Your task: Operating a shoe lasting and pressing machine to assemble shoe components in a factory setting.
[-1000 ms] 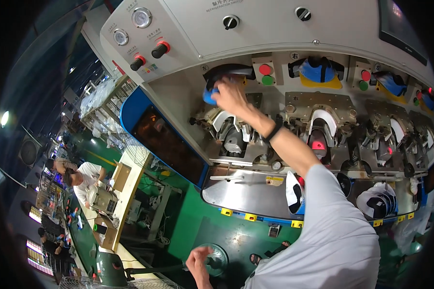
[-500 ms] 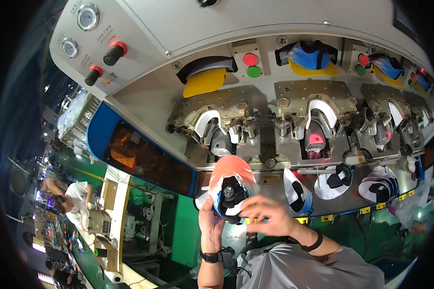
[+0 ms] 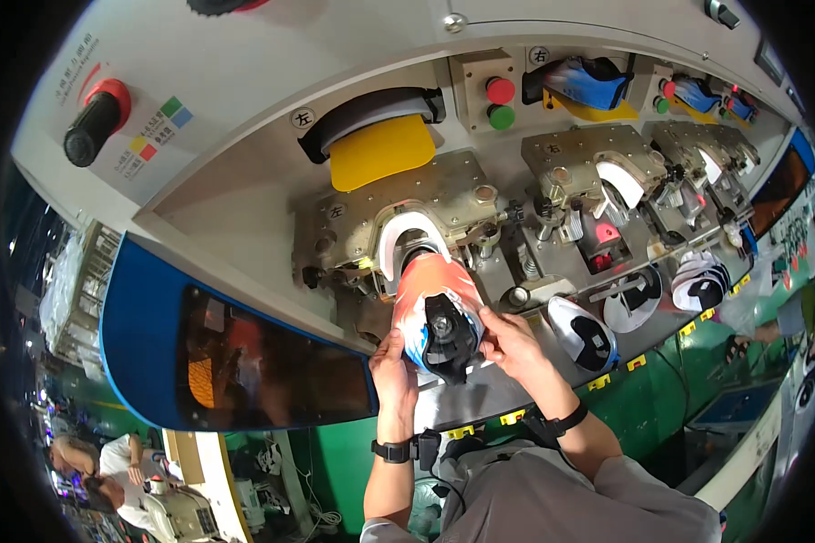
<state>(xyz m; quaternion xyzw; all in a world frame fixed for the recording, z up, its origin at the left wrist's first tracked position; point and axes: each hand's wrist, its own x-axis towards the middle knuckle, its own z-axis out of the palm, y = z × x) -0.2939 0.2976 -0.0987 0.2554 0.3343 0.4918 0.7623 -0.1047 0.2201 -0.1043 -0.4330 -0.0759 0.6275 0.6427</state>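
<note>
Between my two hands is a shoe upper (image 3: 433,282), orange-red toward the far end, with white and blue sides and a black lining facing me. My left hand (image 3: 392,373) grips its left edge, thumb along the side. On the opposite edge, my right hand (image 3: 513,342) pinches the material with its fingers. The upper's far end meets the left station of a metal machine (image 3: 335,226), under a white U-shaped pad (image 3: 412,226). The upper covers most of the form there, so I cannot tell how far it sits on it.
More shoe uppers (image 3: 581,337) lie along the machine's front ledge to the right. A yellow flap (image 3: 383,154) hangs above the left station, beside red and green buttons (image 3: 500,90). A blue-framed dark panel (image 3: 244,362) juts out at left. Another person (image 3: 118,466) sits lower left.
The shoe upper has moved forward against the left station. My right hand, loose beside it before, now grips its right edge. Black lining now sticks out toward me. The view has shifted.
</note>
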